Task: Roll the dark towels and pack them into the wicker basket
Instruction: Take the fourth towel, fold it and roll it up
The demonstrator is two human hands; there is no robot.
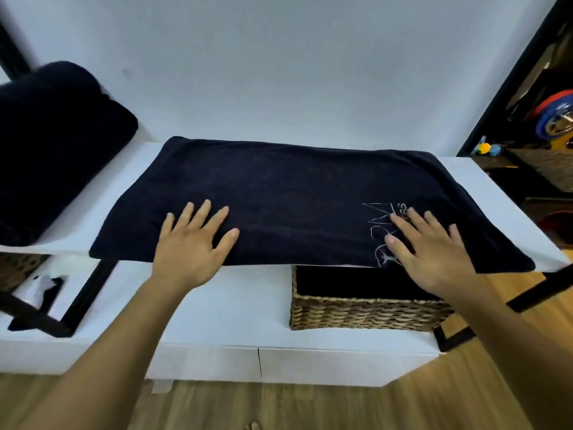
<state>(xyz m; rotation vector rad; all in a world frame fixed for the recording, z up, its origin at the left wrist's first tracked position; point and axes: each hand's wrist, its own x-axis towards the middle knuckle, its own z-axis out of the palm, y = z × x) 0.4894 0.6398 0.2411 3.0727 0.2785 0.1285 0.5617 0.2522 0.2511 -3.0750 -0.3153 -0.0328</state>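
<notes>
Dark towel [294,193] lies spread flat on the upper white shelf [500,206]. Its long axis runs left to right, parallel to the shelf's front edge. Its near long edge sits at that front edge and slightly overhangs it; its far edge is close to the wall. The short ends point to the shelf's left and right ends. Light stitched lettering [379,225] is at the towel's right end, near the front edge.

Left hand [192,243] lies palm down on the towel's front-left part, fingers straight and spread, grasping nothing. Right hand [434,252] is the same: flat, fingers splayed, pressing on the front-right part and partly covering the lettering. Both hands are well apart along the long axis.

Wicker basket [366,315] stands on the lower white shelf [242,305], towards its right end. It is under the upper shelf's front edge, below the right hand. Its inside looks dark; contents cannot be made out.

A heap of more dark towels [55,144] sits at the upper shelf's left end, apart from the spread one. A black frame post [90,293] stands at the lower shelf's left side. Wooden floor [279,408] lies below.
</notes>
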